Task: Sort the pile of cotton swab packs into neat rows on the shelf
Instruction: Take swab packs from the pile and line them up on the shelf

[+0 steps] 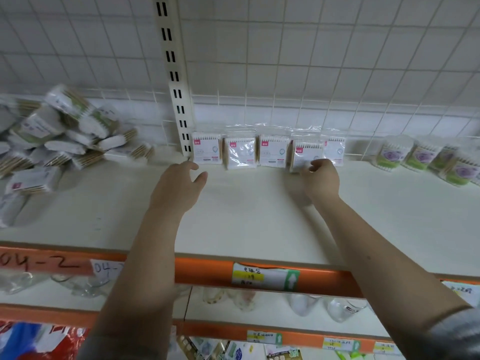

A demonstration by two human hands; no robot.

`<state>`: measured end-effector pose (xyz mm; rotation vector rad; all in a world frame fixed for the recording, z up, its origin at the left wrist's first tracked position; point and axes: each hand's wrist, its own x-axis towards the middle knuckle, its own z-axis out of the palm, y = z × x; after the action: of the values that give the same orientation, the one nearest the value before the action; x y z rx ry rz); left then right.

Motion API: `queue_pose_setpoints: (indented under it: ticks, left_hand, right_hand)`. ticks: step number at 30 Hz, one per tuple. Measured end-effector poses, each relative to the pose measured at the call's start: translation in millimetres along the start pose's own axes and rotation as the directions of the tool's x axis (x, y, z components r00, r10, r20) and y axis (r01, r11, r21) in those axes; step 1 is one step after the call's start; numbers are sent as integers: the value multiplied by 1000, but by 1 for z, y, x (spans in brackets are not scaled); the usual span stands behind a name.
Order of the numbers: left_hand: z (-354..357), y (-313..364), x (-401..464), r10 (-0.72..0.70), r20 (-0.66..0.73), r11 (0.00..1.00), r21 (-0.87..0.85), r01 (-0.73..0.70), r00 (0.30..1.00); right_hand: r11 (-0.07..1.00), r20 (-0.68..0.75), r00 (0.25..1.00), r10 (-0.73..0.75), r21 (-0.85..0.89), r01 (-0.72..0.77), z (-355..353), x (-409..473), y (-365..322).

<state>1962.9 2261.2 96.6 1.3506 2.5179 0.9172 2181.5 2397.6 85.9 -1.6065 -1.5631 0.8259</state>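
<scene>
Head view: 5 packs stand against the grid wall, the 4th being set in place.
The right hand point(320, 178) pinches the square clear-plastic swab pack with a pink label point(306, 157), propping it upright in the row on the white shelf point(246, 216). The left hand point(179, 185) hovers with fingers spread, holding nothing. The jumbled pile of swab packs point(59, 141) lies far left, likely next.

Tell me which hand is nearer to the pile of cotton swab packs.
Left. The left hand hovers open right of the pile; the right hand pinches a standing pack farther right.
</scene>
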Motion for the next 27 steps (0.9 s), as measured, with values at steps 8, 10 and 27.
queue_pose_setpoints:
  ticks: [8,10,27]
  left_hand:
    - [-63,-70,17,25,-54,999,-32,-27,998]
    - [-82,-93,24,47,-62,998,-48,-50,997]
    - [-220,-274,44,119,55,969,-224,-104,991]
  right_hand:
    - [991,144,986,-89,-86,102,52,-70,-47]
    - [986,151,981,-123,-96,138,78,-89,-63]
    - [983,182,973,-141,-88,159,248,-232,-162]
